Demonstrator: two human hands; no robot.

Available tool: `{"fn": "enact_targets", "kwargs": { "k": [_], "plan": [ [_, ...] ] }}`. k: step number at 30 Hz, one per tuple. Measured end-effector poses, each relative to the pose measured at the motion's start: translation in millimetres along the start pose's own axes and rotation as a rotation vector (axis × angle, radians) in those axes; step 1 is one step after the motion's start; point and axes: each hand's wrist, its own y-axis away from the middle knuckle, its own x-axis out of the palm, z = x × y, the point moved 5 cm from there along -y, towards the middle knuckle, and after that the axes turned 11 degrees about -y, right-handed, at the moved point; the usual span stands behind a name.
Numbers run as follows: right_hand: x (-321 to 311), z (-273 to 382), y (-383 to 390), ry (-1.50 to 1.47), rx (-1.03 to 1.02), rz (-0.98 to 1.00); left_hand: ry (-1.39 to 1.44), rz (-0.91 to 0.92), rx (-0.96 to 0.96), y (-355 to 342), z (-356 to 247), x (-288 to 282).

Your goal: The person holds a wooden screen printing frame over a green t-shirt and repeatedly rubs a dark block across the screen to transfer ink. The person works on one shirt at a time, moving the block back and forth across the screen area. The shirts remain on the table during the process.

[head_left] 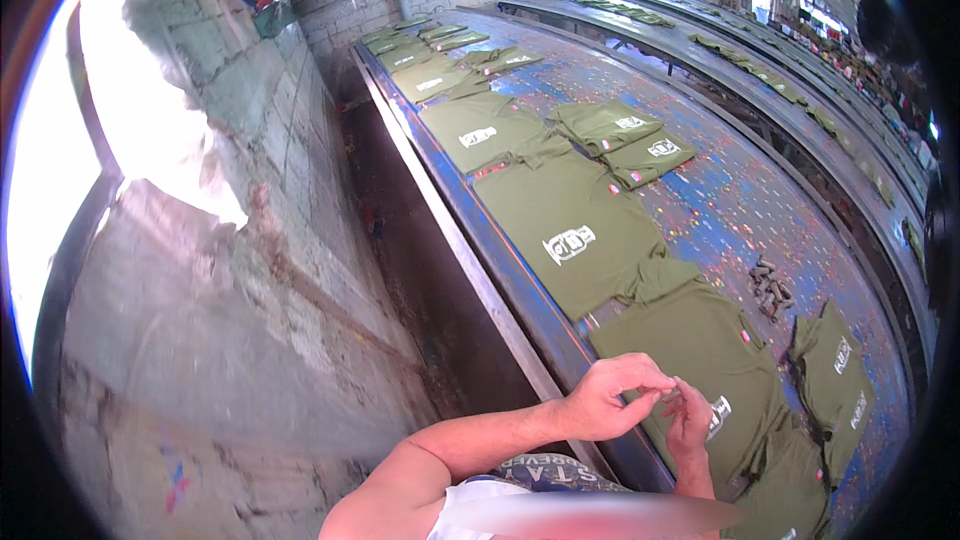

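Above a green T-shirt (690, 325) at the table's near left edge, my two hands meet at the fingertips. My left hand (606, 400) is closed, its thumb and fingers pinched together. Against it is my right hand (689, 425), its fingers bent and pressed together too. Anything between the fingertips is too small to make out. The shirt below lies flat, with a white print (719, 416) partly behind my right hand and a small red and white mark on the sleeve.
More green shirts (560, 215) with white prints lie in a row along the long paint-speckled table (720, 210). Smaller printed green pieces (838, 370) and a dark clump (770, 289) are on its right. A block wall (290, 240) runs left, beyond a narrow gap. Other long tables (740, 50) stand right.
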Motion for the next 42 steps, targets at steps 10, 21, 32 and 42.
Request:
{"fn": "enact_targets", "kwargs": {
  "k": [10, 21, 32, 42],
  "plan": [
    [90, -16, -102, 0.086, -0.047, -0.01, 0.095, 0.111, -0.302, -32, 111, -86],
    [163, -31, -161, 0.045, 0.277, -0.134, 0.198, 0.359, -0.233, -66, 205, -184],
    [402, -24, -297, 0.189, 0.244, 0.002, 0.26, 0.354, -0.288, -119, 304, -405],
    [451, -35, -370, 0.228, 0.295, -0.039, 0.285, 0.336, -0.438, -123, 356, -484]
  ]
}}
